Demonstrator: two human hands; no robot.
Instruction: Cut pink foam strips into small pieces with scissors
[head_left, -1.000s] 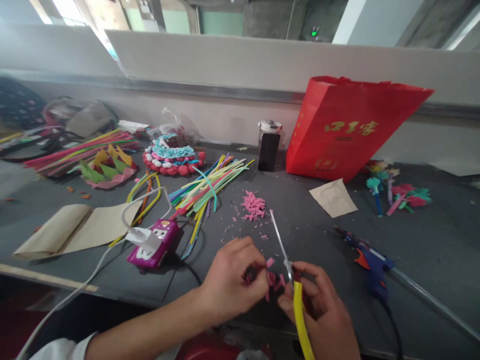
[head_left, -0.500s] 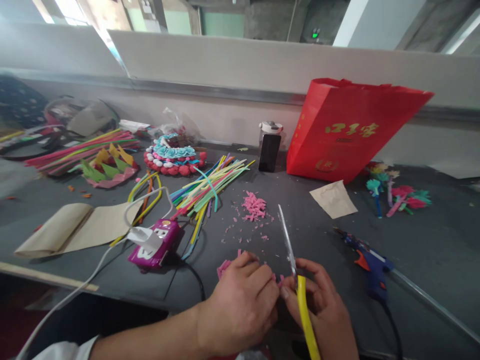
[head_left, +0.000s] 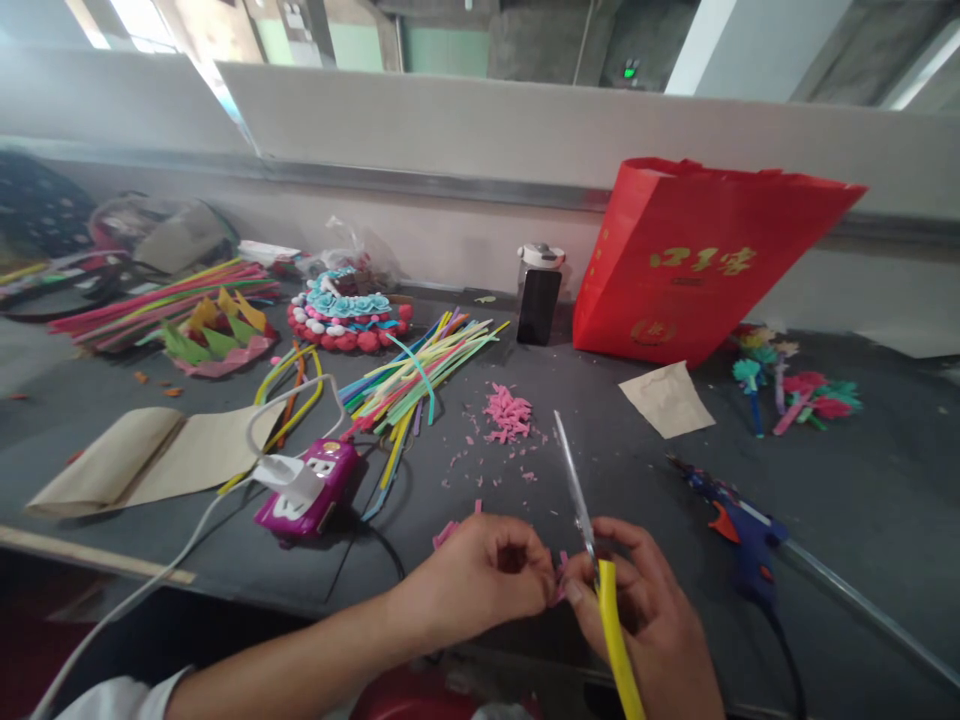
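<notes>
My left hand (head_left: 480, 575) is closed in a pinch, its fingertips at a small pink piece (head_left: 561, 578) that looks like foam or felt. My right hand (head_left: 652, 620) wraps round scissors with yellow handles (head_left: 616, 640); the blades point up and away, lying together. Its thumb and fingertip also meet the pink piece, close to my left fingertips. More pink strips (head_left: 445, 534) show behind my left hand, partly covered by it. Farther off on the dark table lies a small heap of pink snippets (head_left: 508, 414), with crumbs scattered around it.
A blue glue gun (head_left: 739, 530) lies on the right, and a purple power strip (head_left: 311, 490) with cables on the left. Colourful pipe cleaners (head_left: 427, 370), a red paper bag (head_left: 697, 270), a phone (head_left: 538, 306) against a bottle and brown paper (head_left: 667, 400) stand or lie beyond.
My left hand has turned and shifted slightly, so the thumb and finger now form a visible loop at the pink piece. The scissors in my right hand have barely moved.
</notes>
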